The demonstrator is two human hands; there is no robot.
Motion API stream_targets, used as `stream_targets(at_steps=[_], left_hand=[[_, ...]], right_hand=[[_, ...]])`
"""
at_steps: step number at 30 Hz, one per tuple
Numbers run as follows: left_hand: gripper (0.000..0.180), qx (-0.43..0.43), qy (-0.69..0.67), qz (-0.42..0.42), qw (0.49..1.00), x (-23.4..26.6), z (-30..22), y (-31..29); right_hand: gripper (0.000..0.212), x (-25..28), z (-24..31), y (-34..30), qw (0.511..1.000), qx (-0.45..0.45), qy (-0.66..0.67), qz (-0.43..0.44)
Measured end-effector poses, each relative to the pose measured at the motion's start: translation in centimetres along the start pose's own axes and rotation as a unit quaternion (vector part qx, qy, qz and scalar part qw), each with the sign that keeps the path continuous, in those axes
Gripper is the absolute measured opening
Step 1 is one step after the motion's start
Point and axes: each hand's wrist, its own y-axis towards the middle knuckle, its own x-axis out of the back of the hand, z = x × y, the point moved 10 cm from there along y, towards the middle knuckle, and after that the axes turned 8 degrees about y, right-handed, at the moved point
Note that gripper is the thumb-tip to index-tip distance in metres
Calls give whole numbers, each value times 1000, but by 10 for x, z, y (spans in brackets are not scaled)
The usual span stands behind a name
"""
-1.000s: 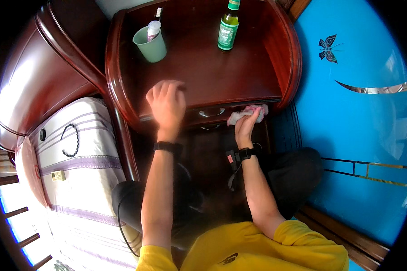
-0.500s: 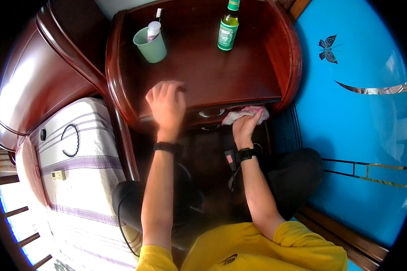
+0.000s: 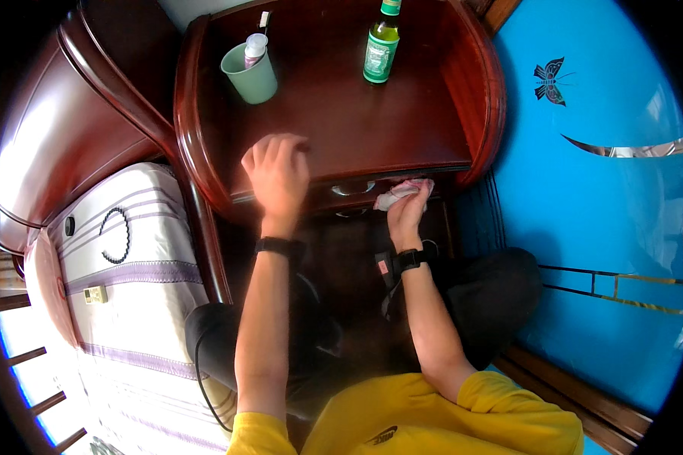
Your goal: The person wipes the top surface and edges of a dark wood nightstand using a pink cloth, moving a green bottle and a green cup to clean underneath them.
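My right hand [image 3: 407,218] is closed on a crumpled white cloth [image 3: 393,195] with pinkish-red marks. It presses the cloth against the drawer front [image 3: 322,193] of a dark red-brown wooden nightstand [image 3: 334,136], right of the silver drawer handle [image 3: 353,189]. Over the front edge of the nightstand top, my left hand [image 3: 278,178] is held palm down with nothing visible in it. Its fingers are loosely bent and a little apart; their tips are partly hidden. Farther back stand a pale green cup [image 3: 252,80], holding a toothbrush [image 3: 263,20] and a tube [image 3: 255,50], and a green-labelled bottle [image 3: 381,53].
On the left, a bed [image 3: 129,311] with a white and purple-striped cover carries a black bead bracelet [image 3: 116,236], a small round black object [image 3: 70,226] and a small beige box-shaped object [image 3: 95,294]. A blue panel [image 3: 599,212] with a butterfly figure rises on the right.
My right hand has slid the cloth slightly to the left along the drawer front. The left hand stays in nearly the same place over the nightstand edge.
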Motion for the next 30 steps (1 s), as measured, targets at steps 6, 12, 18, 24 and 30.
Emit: stream_targets(at_steps=[6, 12, 18, 24, 30], left_hand=[[19, 11, -16, 41, 999, -11, 1, -2], [18, 4, -5, 0, 1000, -4, 0, -1], [19, -6, -4, -9, 1000, 0, -4, 1], [20, 9, -10, 29, 999, -9, 3, -4], [20, 12, -11, 40, 999, -11, 2, -3]], right_hand=[[46, -9, 47, -8, 964, 235, -115, 40], [68, -41, 72, -33, 872, 361, -323, 67], [69, -103, 51, -54, 591, 433, -660, 165], [45, -151, -8, -125, 506, 416, -653, 380], [45, -152, -5, -119, 516, 419, -645, 376]])
